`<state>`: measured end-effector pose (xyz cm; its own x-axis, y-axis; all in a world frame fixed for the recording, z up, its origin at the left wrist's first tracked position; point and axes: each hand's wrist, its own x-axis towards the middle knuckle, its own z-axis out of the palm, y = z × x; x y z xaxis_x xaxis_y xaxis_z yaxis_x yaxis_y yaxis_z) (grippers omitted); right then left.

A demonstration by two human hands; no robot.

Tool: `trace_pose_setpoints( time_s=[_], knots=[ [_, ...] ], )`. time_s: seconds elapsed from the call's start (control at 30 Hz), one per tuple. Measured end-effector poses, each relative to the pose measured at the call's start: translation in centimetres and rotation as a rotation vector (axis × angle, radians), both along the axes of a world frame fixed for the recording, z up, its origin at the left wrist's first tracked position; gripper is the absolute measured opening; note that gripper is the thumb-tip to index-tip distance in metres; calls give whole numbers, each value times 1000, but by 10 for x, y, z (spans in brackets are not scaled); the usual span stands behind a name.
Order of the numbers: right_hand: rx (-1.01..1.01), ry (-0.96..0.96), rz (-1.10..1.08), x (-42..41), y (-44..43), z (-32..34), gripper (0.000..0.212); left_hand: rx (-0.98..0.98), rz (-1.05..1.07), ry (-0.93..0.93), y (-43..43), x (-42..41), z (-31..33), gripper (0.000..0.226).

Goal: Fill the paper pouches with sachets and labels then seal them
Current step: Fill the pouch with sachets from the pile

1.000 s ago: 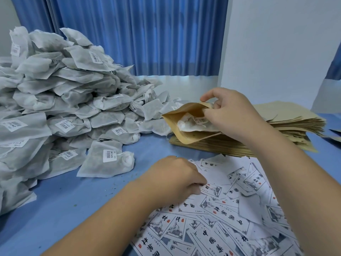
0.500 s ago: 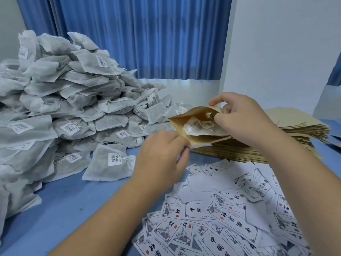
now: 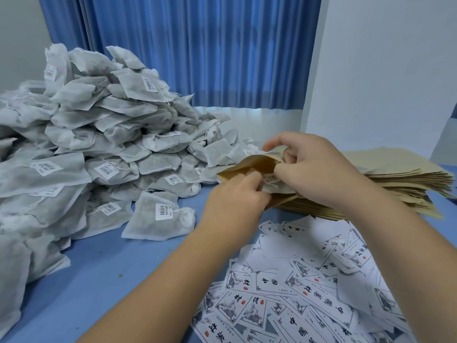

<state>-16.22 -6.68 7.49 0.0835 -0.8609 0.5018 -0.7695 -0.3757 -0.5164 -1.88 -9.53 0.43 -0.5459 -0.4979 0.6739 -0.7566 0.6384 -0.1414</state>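
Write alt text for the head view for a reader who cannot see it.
A person's right hand holds open a brown paper pouch over a blue table, with the left hand curled at the pouch's mouth. A heap of sachets lies left, a stack of flat pouches right, and printed labels are scattered in front.

Pouch [image 3: 248, 165]: brown kraft paper, matt, softly creased where I hold it.
Sachets [image 3: 99, 134]: white non-woven cloth, thin and fibrous, dull. Dark filling shows faintly through mine and the rest.
Stickers [image 3: 164, 212]: smooth white paper with printed barcodes, stuck on the sachets.
Labels [image 3: 309, 292]: thin white paper, flat finish, black ink print with small red stamps.
Stack of pouches [image 3: 395, 169]: the same kraft paper, paler tan on top, edges layered.
Table [image 3: 99, 268]: blue, smooth, matt. I cannot tell the material.
Curtain [image 3: 197, 50]: blue cloth, pleated, faint sheen.
Wall [image 3: 383, 58]: white, matt, smooth.
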Motion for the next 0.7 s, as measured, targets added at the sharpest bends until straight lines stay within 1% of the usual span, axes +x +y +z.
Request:
trace_pose_setpoints(
  time_s=[0.07,0.1,0.17,0.27,0.33,0.37,0.43,0.5,0.6,0.7],
  knots=[
    [6,5,10,1,1,0,36,88,-26,10,-5,-5,-5,14],
    [9,9,13,2,2,0,36,138,-21,9,-8,-5,-7,21],
    [12,11,11,1,2,1,36,198,-94,60,-9,-2,-9,29],
    [8,-4,14,0,4,2,35,213,-206,185,-3,7,-8,25],
    [3,3,14,-1,5,4,35,180,-209,296,-1,14,-6,19],
    [4,7,15,-1,6,5,35,165,-188,360,-1,16,-4,21],
    [8,22,14,-3,9,7,37,114,-119,467,-2,18,1,35],
    [3,60,6,-6,13,9,40,74,-19,515,-5,20,3,58],
    [-23,135,17,-9,20,12,45,94,76,487,-7,21,5,88],
    [-77,216,65,-12,33,11,53,115,82,404,-6,21,6,101]
  ],
)
